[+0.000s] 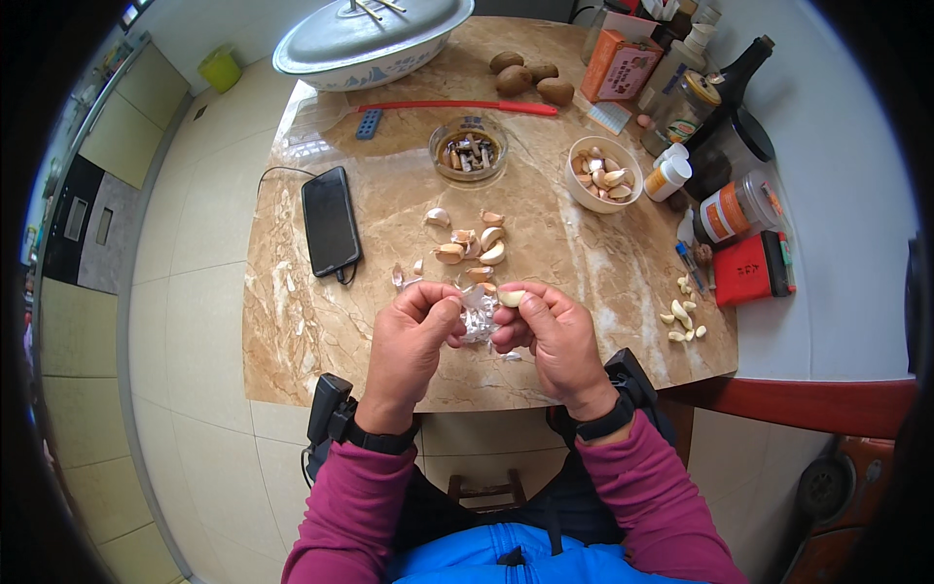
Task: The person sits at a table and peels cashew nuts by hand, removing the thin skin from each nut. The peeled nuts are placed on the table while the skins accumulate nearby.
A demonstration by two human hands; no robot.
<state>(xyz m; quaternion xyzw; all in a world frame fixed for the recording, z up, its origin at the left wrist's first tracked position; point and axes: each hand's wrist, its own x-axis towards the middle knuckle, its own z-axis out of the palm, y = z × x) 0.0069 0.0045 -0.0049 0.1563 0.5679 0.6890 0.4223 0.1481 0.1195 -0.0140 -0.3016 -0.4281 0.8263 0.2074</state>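
Between the thumb and fingers of my right hand is a peeled garlic clove. My left hand pinches a thin piece of garlic skin just left of the clove. Beneath both hands lies a heap of papery garlic peelings, partly hidden by my fingers. Several unpeeled cloves are scattered a little beyond the hands. A small group of peeled cloves rests at the table's right side. Farther back on the right, a white bowl holds more unpeeled garlic.
A smartphone on a cable lies at left. Behind the cloves stands a glass ashtray with cigarette butts. A red-handled fly swatter, kiwifruit and a lidded basin are farther back. Jars and a red box line the right wall.
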